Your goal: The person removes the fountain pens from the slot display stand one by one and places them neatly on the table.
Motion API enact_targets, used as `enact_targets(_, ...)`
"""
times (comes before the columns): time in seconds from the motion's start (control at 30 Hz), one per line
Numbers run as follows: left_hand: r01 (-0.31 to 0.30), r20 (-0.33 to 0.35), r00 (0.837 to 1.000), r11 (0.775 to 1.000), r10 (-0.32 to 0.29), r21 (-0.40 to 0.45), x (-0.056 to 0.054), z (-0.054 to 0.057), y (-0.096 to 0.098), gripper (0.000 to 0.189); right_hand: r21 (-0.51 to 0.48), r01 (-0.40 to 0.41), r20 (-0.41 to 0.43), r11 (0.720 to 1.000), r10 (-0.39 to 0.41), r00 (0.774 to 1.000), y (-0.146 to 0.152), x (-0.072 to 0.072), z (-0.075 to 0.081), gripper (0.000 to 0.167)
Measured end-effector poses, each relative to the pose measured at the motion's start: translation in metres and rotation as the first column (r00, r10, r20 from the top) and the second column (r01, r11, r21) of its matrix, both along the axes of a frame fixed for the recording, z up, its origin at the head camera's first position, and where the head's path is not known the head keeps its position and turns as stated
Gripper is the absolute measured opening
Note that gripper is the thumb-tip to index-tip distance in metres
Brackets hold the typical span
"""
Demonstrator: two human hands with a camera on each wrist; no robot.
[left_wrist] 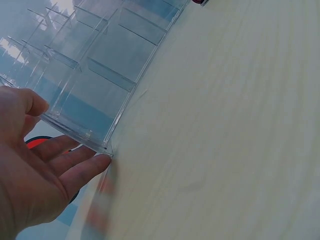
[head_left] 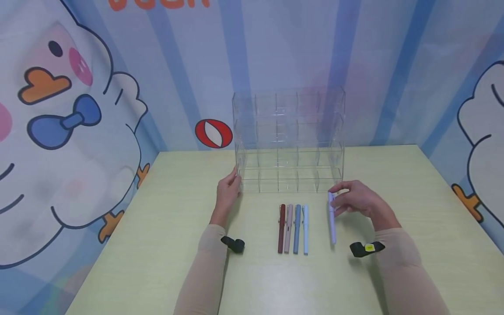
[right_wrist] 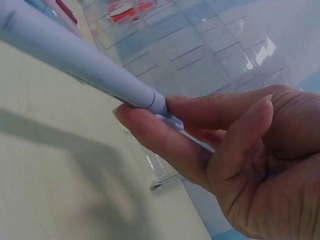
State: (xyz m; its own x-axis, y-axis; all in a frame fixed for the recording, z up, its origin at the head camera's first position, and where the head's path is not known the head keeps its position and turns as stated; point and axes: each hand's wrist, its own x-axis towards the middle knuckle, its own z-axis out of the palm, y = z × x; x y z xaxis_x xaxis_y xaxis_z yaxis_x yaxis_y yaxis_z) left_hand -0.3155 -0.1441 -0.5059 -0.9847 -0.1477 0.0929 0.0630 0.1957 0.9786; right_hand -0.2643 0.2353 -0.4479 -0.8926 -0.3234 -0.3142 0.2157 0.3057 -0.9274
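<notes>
My right hand (head_left: 356, 199) pinches a lavender capped pen (head_left: 332, 223) near its upper end, between thumb and fingers. In the right wrist view the pen (right_wrist: 85, 55) slants from the fingertips to the upper left, above the tabletop and its shadow. A clear acrylic display rack (head_left: 287, 178), divided into small compartments, stands upright toward the back of the table. At its lower left side my left hand (head_left: 228, 190) grips the edge. The left wrist view has the thumb on one face of the rack (left_wrist: 107, 120) and the fingers along the outer side.
In a row before the rack lie a dark red pen (head_left: 281, 229), a pink pen (head_left: 289, 229), a blue pen (head_left: 297, 229) and a light blue pen (head_left: 305, 229). Behind the pale wooden table (head_left: 149, 262) hangs a cartoon-printed backdrop (head_left: 189, 61).
</notes>
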Motion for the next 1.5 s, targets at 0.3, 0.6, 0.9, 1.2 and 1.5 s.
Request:
enact_targets(0.3, 0.0, 0.0, 1.0, 1.0, 0.0, -0.001, 0.0, -0.001, 0.0, 0.044, 0.063, -0.017, 0.008, 0.998, 0.016, 1.0, -0.015, -0.003, -0.012, 0.05)
enact_targets(0.6, -0.011, 0.0, 1.0, 1.0, 0.011, -0.02, 0.001, 0.0, 0.001, 0.045, 0.159, 0.02, 0.044, 0.987, -0.027, 0.999, -0.031, -0.006, -0.019, 0.048)
enact_targets(0.9, -0.015, -0.006, 1.0, 1.0, 0.015, -0.021, 0.001, 0.0, 0.001, 0.044, 0.215, 0.045, 0.023, 0.976, -0.051, 0.998, -0.042, -0.004, -0.021, 0.047)
enact_targets(1.2, -0.005, 0.014, 1.0, 1.0, 0.006, -0.001, 0.003, -0.002, 0.0, 0.045, 0.269, 0.053, 0.002, 0.962, -0.056, 0.998, -0.051, 0.0, -0.025, 0.047)
enact_targets(1.5, -0.01, -0.002, 1.0, 1.0, 0.009, -0.014, 0.002, 0.0, 0.0, 0.044, 0.327, 0.056, -0.007, 0.943, -0.057, 0.998, -0.055, 0.0, -0.023, 0.047)
